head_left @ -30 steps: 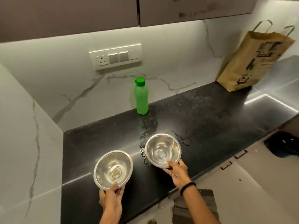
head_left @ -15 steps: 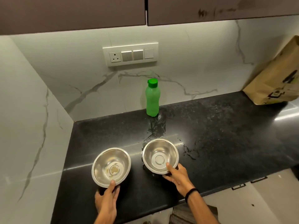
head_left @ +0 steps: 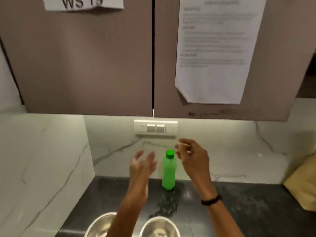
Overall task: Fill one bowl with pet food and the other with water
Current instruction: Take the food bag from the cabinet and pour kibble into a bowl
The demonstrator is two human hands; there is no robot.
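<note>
Side by side at the near edge of the dark bench (head_left: 239, 202): left bowl (head_left: 100, 226) and right bowl (head_left: 159, 227), both steel, cut off by the bottom of the view, insides mostly hidden. Farther back, upright against the marble wall, a capped green bottle (head_left: 169, 170), with a wet patch (head_left: 168, 200) in front of it. Up in the air on either side of the bottle, touching nothing: left hand (head_left: 142, 166), grip released and fingers spread, blurred; right hand (head_left: 193, 158), grip released and fingers loosely bent, a black band (head_left: 211, 200) at the wrist. Behind the hands, a white switch panel (head_left: 156, 128). Above, closed cupboard doors (head_left: 85, 65) carrying a printed sheet (head_left: 215, 48) and a label (head_left: 82, 2) reading "WS 19". At far right, a brown paper bag (head_left: 302, 183).
</note>
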